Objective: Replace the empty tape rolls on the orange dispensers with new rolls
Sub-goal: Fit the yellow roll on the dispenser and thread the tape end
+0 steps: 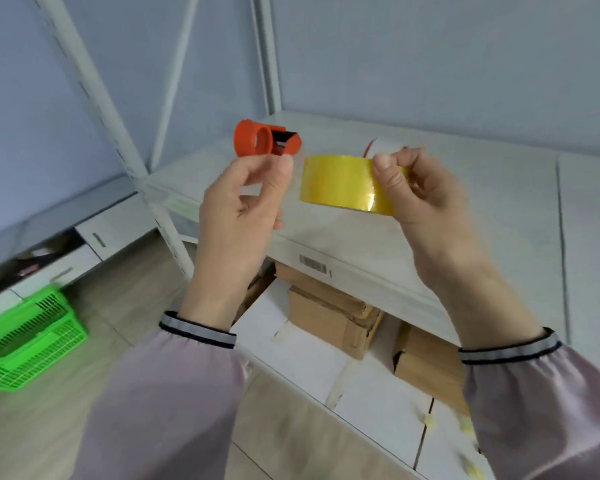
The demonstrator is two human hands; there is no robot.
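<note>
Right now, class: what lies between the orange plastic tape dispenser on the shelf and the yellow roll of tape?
Head view: only the left hand's fingertips and bare white shelf separate the orange plastic tape dispenser from the yellow roll of tape.

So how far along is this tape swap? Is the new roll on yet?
Not yet. The orange dispenser sits on the white shelf with its hub bare, so the old core looks already removed. In hand: the right hand holds the new yellow tape roll, while the left hand seems to pinch its loose end. Left to do: slide the roll onto the dispenser and thread the tape.
</note>
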